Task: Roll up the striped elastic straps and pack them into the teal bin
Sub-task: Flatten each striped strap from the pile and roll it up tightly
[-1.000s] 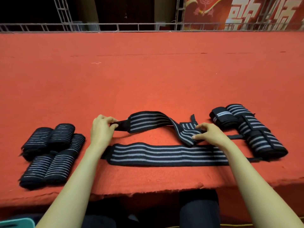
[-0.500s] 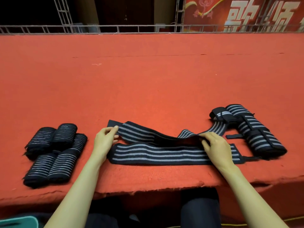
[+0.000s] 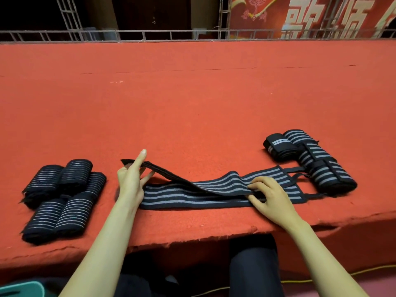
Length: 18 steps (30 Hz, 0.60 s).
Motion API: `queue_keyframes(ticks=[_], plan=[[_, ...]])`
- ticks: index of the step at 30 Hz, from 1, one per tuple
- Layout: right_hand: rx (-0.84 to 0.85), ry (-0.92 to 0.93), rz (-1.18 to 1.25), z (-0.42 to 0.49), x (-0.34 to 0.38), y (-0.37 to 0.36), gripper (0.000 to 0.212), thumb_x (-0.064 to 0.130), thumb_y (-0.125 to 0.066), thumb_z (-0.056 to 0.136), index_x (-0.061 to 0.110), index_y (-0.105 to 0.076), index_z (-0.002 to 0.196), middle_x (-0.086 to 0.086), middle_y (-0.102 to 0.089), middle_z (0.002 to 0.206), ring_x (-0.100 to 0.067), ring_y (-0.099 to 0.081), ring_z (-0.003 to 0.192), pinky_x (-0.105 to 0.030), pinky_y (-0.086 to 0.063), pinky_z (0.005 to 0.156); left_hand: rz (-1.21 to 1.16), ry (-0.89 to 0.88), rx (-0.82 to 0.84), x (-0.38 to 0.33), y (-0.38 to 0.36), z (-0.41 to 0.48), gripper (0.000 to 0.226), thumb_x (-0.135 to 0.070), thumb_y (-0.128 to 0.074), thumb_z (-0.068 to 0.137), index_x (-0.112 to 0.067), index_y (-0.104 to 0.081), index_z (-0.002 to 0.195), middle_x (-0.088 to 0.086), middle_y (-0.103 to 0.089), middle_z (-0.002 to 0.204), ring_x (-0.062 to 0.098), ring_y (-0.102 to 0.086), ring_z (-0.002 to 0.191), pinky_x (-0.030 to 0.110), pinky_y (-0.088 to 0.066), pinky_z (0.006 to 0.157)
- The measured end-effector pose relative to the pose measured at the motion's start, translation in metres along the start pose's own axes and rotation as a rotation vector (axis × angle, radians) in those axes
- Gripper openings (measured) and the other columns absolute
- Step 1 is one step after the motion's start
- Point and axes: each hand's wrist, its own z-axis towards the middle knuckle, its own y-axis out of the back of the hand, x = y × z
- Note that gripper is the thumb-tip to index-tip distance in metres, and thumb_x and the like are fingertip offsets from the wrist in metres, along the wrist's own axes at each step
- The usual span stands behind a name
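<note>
1. Head view: a red-covered tabletop point(image 3: 192, 103) carries every strap, and the work sits along its near edge.
2. Two open striped straps lie there with their long axes running left to right. The bottom strap point(image 3: 182, 200) lies flat, and the top strap point(image 3: 235, 181) rests partly over it.
3. A loose bundle point(image 3: 317, 163) of straps waits to the right, just beside their tail ends. Five rolled straps point(image 3: 62, 198) sit to the left, well clear.
4. The left hand point(image 3: 130, 181) pinches the top strap's left end and holds it off the cloth, forefinger straight.
5. The right hand point(image 3: 270, 194), fingers curled, pinches the same strap further along, right of its middle, thumb underneath.
6. The strap spans from hand to hand, so a roll would probably start at the raised end, which is already in the left hand.
7. A corner of the teal bin point(image 3: 19, 289) shows below the tabletop's edge, on the left arm's side.
</note>
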Motion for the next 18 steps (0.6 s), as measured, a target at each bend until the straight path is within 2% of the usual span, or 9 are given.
queue_keyframes(ticks=[3,4,7,9,11,13,15,17,18], plan=[[0.122,-0.047,0.077,0.004,-0.001,0.004,0.052,0.068,-0.057,0.072,0.022,-0.061,0.094,0.009,-0.055,0.112,-0.008,-0.049,0.107,-0.026,-0.038,0.095,0.104,-0.023,-0.058,0.004,0.002,0.001,0.028,0.000,-0.062,0.081,-0.004,-0.050,0.106,0.010,-0.057,0.089,0.015,-0.061,0.074,0.027,-0.054,0.058],[0.154,-0.055,0.090,0.006,-0.002,0.005,0.054,0.074,-0.056,0.069,0.025,-0.058,0.093,0.010,-0.054,0.115,-0.007,-0.047,0.110,-0.026,-0.036,0.097,0.171,-0.045,-0.073,0.005,0.005,0.000,0.029,0.000,-0.059,0.082,-0.007,-0.047,0.107,0.010,-0.058,0.091,0.015,-0.061,0.073,0.029,-0.054,0.060],[0.250,-0.071,0.115,0.016,-0.003,0.006,0.060,0.085,-0.054,0.061,0.032,-0.049,0.089,0.014,-0.047,0.122,-0.004,-0.039,0.121,-0.028,-0.031,0.103,0.456,-0.193,-0.060,0.009,0.017,-0.004,0.030,-0.009,-0.064,0.076,-0.021,-0.051,0.100,0.005,-0.063,0.103,0.025,-0.064,0.090,0.045,-0.054,0.081],[0.302,-0.080,0.130,0.023,-0.001,0.008,0.067,0.089,-0.053,0.054,0.031,-0.048,0.088,0.015,-0.043,0.125,-0.001,-0.034,0.123,-0.027,-0.028,0.106,0.579,-0.267,-0.053,0.010,0.025,-0.010,0.025,-0.011,-0.065,0.077,-0.026,-0.054,0.093,0.000,-0.063,0.097,0.026,-0.064,0.091,0.046,-0.053,0.081],[0.344,-0.081,0.149,0.029,0.001,0.008,0.076,0.091,-0.053,0.049,0.027,-0.049,0.089,0.014,-0.042,0.124,0.003,-0.030,0.122,-0.025,-0.026,0.106,0.622,-0.324,-0.075,0.009,0.032,-0.013,0.017,-0.008,-0.062,0.081,-0.019,-0.056,0.094,0.000,-0.062,0.089,0.023,-0.060,0.086,0.037,-0.048,0.076],[0.379,-0.098,0.186,0.035,0.005,0.008,0.080,0.089,-0.058,0.046,0.027,-0.049,0.095,0.013,-0.044,0.123,0.002,-0.033,0.121,-0.028,-0.029,0.106,0.692,-0.366,-0.100,0.006,0.038,-0.014,0.011,-0.008,-0.060,0.084,-0.014,-0.057,0.092,-0.001,-0.060,0.082,0.021,-0.057,0.081,0.035,-0.045,0.073],[0.421,-0.118,0.204,0.039,0.006,0.010,0.079,0.076,-0.071,0.051,0.028,-0.049,0.110,0.012,-0.048,0.123,-0.002,-0.041,0.118,-0.030,-0.033,0.106,0.721,-0.379,-0.094,0.002,0.045,-0.013,0.009,-0.011,-0.061,0.085,-0.016,-0.057,0.091,-0.001,-0.061,0.081,0.027,-0.061,0.085,0.041,-0.050,0.078],[0.461,-0.122,0.216,0.042,0.008,0.012,0.076,0.063,-0.076,0.062,0.028,-0.048,0.123,0.013,-0.051,0.124,-0.003,-0.046,0.116,-0.028,-0.035,0.105,0.811,-0.411,-0.098,-0.002,0.049,-0.013,0.017,-0.012,-0.060,0.087,-0.015,-0.057,0.104,0.005,-0.064,0.096,0.030,-0.062,0.095,0.040,-0.048,0.085],[0.455,-0.122,0.236,0.043,0.009,0.014,0.068,0.058,-0.075,0.067,0.028,-0.051,0.123,0.014,-0.054,0.121,-0.001,-0.049,0.114,-0.025,-0.037,0.103,0.875,-0.439,-0.095,-0.006,0.050,-0.014,0.027,-0.012,-0.059,0.088,-0.016,-0.054,0.114,0.007,-0.063,0.106,0.029,-0.063,0.095,0.039,-0.047,0.088]])
